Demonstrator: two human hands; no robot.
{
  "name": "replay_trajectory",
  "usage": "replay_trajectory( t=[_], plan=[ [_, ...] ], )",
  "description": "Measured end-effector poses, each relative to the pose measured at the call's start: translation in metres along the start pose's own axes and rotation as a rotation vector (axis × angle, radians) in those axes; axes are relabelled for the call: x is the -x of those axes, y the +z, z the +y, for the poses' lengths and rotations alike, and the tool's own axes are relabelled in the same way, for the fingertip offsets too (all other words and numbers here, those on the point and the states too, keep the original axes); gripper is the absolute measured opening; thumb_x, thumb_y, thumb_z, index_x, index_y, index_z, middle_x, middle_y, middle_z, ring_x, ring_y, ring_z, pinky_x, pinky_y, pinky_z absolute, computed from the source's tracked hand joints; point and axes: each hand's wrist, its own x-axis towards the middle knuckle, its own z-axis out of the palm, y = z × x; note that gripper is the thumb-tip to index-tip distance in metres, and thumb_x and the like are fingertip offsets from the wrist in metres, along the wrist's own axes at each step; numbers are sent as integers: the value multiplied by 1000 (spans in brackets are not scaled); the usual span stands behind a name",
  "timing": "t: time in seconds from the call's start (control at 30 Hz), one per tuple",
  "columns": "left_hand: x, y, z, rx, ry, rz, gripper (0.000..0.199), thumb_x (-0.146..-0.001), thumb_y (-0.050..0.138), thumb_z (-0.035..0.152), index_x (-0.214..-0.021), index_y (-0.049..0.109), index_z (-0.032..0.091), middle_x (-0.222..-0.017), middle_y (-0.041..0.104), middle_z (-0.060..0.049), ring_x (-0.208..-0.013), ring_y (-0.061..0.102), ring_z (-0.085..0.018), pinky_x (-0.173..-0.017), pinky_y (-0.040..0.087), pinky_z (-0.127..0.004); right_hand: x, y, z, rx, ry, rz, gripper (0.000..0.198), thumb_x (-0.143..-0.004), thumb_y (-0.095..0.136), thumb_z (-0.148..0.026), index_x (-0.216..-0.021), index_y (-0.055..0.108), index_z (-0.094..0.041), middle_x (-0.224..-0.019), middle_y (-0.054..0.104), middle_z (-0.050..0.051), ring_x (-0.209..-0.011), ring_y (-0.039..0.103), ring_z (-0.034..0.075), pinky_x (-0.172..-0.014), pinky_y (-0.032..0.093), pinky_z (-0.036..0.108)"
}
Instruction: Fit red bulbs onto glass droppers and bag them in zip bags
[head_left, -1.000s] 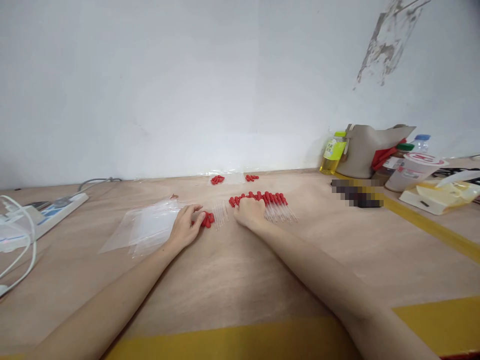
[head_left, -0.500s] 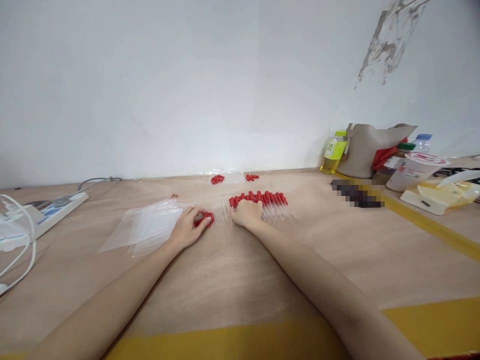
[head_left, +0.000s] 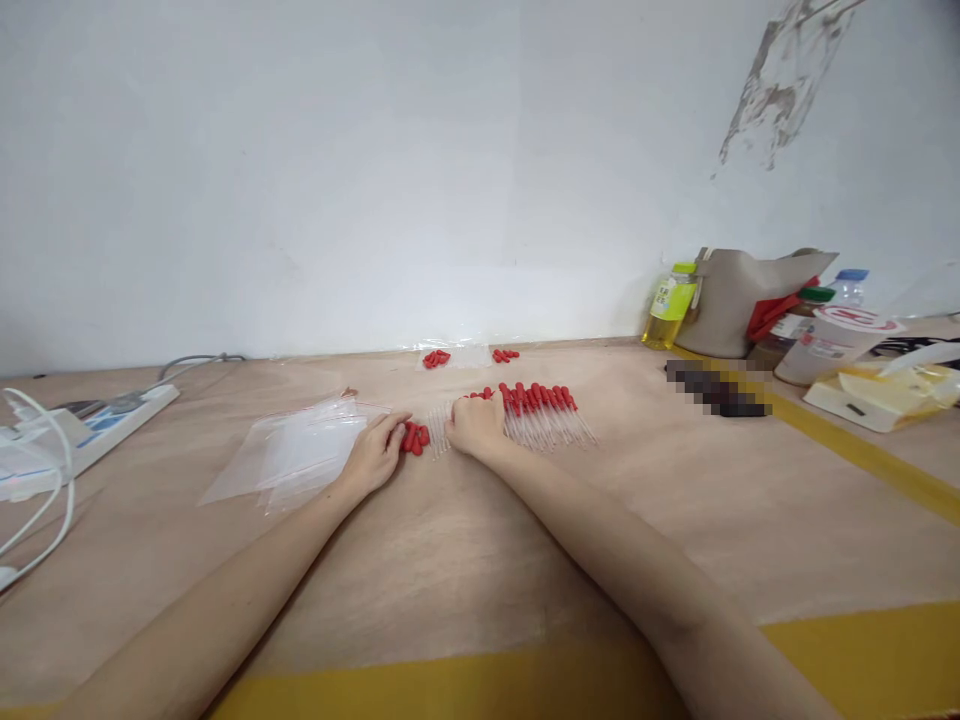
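My left hand [head_left: 373, 452] rests at the left edge of a small pile of red rubber bulbs [head_left: 417, 438], its fingers loosely bent and apart with nothing visible between them. Over a row of thin clear tubes [head_left: 438, 432] is my right hand [head_left: 478, 424], closed, its fingertips hidden behind the knuckles. What it pinches I cannot make out. To its right lie several droppers [head_left: 541, 402] side by side, red bulbs at the far end and clear stems toward me. Clear zip bags [head_left: 311, 445] are spread left of my left hand.
Near the wall, more red bulbs [head_left: 436, 359] lie by a clear bag. On the left is a power strip [head_left: 124, 425] with white cables. A yellow-green bottle [head_left: 670, 308], grey bag [head_left: 724, 305], lidded cup [head_left: 832, 345] and yellow tissue pack [head_left: 885, 395] stand at right.
My right hand has shifted left along the row, uncovering more of the droppers. My left hand has drawn back slightly to the left, so more of the red bulb pile shows.
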Motion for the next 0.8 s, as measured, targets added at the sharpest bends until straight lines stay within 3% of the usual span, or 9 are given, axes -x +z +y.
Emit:
replay_trajectory(
  t=[0.2,0.37,0.53,0.63,0.7,0.8],
  plan=[
    [-15,0,-4,47,-60,-86,36,-81,35,30,-99,62,13,-97,62,-9,-94,55,-22,-85,41,-34,-11,2,-6,-13,89,-82,23,-72,50,-23,-88,64,-15,-90,65,15,-85,59,24,-84,23,42],
    [-22,1,-9,93,-56,-142,31,-75,39,24,-89,65,16,-79,65,-4,-80,60,-19,-76,45,-30,-14,2,-11,-20,87,-137,22,-73,48,-21,-85,65,-15,-89,66,15,-86,59,24,-85,23,43],
    [-18,3,-9,342,-123,-191,21,-74,44,25,-84,58,15,-67,65,-3,-62,61,-16,-66,46,-29,-2,-19,9,-46,35,-134,27,-79,40,-26,-84,63,-14,-91,65,14,-83,59,24,-79,29,40],
    [-15,5,-8,461,-125,-228,18,-78,42,27,-86,52,15,-62,64,-1,-55,60,-15,-60,45,-28,22,-33,42,-78,-100,-113,29,-84,36,-33,-86,59,-16,-92,64,10,-84,57,20,-74,32,31],
    [-14,6,-7,528,-134,-218,16,-79,43,28,-86,50,15,-59,63,0,-54,59,-14,-60,45,-28,42,-37,66,-118,-354,-109,22,-85,38,-30,-85,56,-17,-85,64,6,-77,56,16,-69,33,27],
    [-14,6,-6,534,-224,-143,15,-75,49,28,-84,50,16,-58,61,0,-58,59,-15,-62,44,-28,68,-34,91,-60,-512,-142,17,-84,42,-30,-82,53,-17,-82,63,7,-73,55,17,-65,32,26]
  ],
)
